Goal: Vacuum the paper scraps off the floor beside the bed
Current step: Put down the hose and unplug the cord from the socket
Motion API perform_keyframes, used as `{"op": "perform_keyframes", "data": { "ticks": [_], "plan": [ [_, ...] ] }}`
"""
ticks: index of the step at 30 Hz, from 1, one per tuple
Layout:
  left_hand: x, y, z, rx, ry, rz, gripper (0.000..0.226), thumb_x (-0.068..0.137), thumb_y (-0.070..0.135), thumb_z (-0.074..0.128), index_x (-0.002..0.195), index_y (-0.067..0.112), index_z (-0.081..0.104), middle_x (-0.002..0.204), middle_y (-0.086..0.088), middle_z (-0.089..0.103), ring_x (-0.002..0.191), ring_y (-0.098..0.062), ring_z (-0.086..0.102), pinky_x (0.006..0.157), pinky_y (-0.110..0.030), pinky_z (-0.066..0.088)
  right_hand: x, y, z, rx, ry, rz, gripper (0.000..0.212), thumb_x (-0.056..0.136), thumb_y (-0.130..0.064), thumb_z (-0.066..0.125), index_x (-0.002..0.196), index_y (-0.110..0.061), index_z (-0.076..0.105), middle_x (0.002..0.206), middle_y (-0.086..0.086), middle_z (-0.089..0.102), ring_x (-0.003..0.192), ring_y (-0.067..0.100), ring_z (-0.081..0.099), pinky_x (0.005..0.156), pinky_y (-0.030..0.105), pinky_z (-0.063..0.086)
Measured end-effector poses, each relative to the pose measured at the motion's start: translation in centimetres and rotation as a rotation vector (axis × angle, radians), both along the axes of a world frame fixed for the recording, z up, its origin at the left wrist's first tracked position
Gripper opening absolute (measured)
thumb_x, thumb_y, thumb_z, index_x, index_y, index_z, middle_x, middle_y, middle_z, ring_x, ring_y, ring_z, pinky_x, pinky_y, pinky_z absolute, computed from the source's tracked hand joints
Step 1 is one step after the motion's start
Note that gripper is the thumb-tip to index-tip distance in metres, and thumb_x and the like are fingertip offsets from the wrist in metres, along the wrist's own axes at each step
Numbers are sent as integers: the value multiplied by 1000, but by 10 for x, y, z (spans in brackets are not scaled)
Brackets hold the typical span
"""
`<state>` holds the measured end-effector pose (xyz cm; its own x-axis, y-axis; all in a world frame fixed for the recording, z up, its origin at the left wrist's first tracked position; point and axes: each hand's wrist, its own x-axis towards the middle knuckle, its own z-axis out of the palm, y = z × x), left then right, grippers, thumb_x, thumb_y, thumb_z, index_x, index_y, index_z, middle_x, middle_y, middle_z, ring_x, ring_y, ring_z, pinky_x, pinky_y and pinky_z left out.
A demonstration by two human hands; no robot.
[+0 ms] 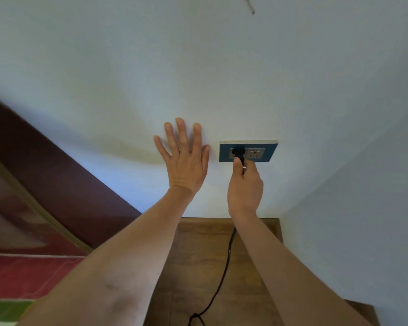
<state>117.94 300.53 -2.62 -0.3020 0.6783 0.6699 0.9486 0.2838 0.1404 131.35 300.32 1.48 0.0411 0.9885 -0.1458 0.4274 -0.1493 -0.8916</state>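
A blue wall socket plate (270,152) sits low on the white wall. A black plug (238,152) is in its left outlet, and my right hand (245,184) pinches the plug between thumb and fingers. The black cord (224,274) runs from the plug down across the wooden floor (198,255) to the bottom edge. My left hand (185,161) lies flat against the wall just left of the socket, fingers spread and straight. No vacuum cleaner or paper scraps are in view.
The dark red wooden headboard (64,175) of the bed stands at the left, with a red and green bedcover (17,278) below it. A second white wall (363,208) closes the corner at the right.
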Motion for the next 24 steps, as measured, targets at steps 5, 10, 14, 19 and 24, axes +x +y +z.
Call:
{"op": "perform_keyframes", "data": {
  "ticks": [5, 10, 14, 19, 24],
  "plan": [
    [0, 0, 1, -24, 2, 14, 70, 103, 42, 26, 148, 17, -21, 150, -14, -36, 139, -38, -29, 109, -66, 7, -2, 1, 8, -62, 48, -47, 36, 103, -32, 38, 128, -13, 56, 117, 5, 64, 105, 18, 58, 81, 22, 39],
    [-1, 0, 2, -42, -5, 11, 71, 102, 46, 26, 147, 20, -23, 149, -11, -39, 139, -35, -32, 110, -65, 3, -2, 1, 11, -72, 86, -66, 35, 102, -31, 40, 128, -13, 58, 121, 5, 64, 110, 18, 58, 85, 22, 39],
    [-2, 2, 0, -48, 9, 20, 75, 100, 53, 25, 146, 22, -26, 148, -9, -41, 138, -32, -34, 111, -61, -5, 2, 3, 5, -49, 122, -39, 34, 102, -31, 43, 122, -10, 60, 109, 7, 64, 99, 17, 57, 88, 29, 45],
    [-1, 1, 1, -78, 21, 23, 77, 99, 56, 24, 144, 23, -29, 146, -7, -44, 136, -30, -37, 110, -57, -10, 6, 8, 3, -9, 121, 0, 30, 101, -29, 44, 114, -9, 62, 91, 0, 58, 82, 10, 52, 77, 24, 42],
    [0, 3, 2, -43, 44, 39, 81, 100, 55, 29, 145, 21, -29, 147, -9, -43, 137, -33, -35, 110, -60, -7, 46, -71, -39, -133, -93, 58, 28, 101, -32, 40, 111, -15, 61, 74, -11, 58, 64, 3, 54, 55, 16, 39]
  ]
}}
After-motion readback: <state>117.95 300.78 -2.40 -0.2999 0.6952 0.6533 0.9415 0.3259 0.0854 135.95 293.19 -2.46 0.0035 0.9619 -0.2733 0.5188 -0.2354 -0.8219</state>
